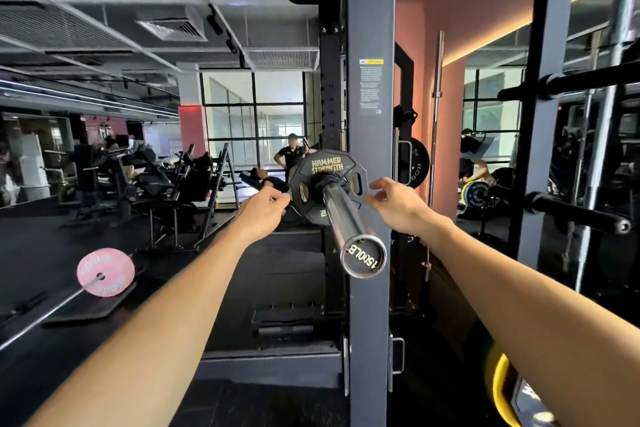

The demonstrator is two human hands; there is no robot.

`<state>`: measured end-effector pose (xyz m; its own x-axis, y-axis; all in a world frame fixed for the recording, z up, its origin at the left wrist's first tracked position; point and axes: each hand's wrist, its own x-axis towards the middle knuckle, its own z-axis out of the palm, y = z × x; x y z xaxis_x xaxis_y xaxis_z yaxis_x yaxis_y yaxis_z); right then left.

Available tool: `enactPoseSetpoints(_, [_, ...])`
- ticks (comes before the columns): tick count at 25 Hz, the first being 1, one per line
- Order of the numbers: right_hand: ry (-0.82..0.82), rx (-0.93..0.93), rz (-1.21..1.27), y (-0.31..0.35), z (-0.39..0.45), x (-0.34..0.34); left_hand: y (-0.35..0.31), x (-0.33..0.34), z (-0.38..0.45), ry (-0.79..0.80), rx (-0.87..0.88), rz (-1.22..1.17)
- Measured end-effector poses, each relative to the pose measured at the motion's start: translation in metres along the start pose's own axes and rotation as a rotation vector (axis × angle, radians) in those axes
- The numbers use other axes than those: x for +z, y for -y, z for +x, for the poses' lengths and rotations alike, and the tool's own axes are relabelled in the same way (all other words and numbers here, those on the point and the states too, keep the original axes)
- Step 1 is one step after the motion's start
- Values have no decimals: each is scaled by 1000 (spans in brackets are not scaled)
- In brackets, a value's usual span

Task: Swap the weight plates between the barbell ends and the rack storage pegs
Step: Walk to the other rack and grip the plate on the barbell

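- Black weight plate (320, 184) sits on the barbell sleeve (346, 215), between both hands
- Left hand (265, 206) at the plate's left rim, fingers loosely curled, gripping nothing
- Right hand (394, 201) at its right rim, fingers relaxed, thumb near the edge
- Storage peg (578, 213) lies beyond the right hand

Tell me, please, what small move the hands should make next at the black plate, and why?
Probably close both hands on the plate's edges. The left hand and right hand flank it with loose fingers, neither gripping, and the plate sits deep on the bar.
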<state>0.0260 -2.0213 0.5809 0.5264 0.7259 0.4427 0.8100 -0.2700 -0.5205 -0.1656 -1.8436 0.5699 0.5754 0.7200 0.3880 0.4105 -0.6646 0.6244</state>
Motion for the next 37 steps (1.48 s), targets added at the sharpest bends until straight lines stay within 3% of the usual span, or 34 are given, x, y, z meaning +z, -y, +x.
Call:
enactPoseSetpoints(11, [61,-116,-22,-1,105,39,-1,51,95,41,-43,-93])
enactPoseSetpoints(18, [-41,-127,-92,-2,114,53,-10,70,115,90,-22,-213])
enactPoseSetpoints(25, [-31,-8,-9,-17,110,60,-11,74,119,80,-3,-379])
enactPoseSetpoints(29, [-15,34,12,-24,113,60,-11,73,122,45,64,-337])
enactPoseSetpoints(37, [21,302,69,-17,137,57,-27,80,134,115,-35,-274])
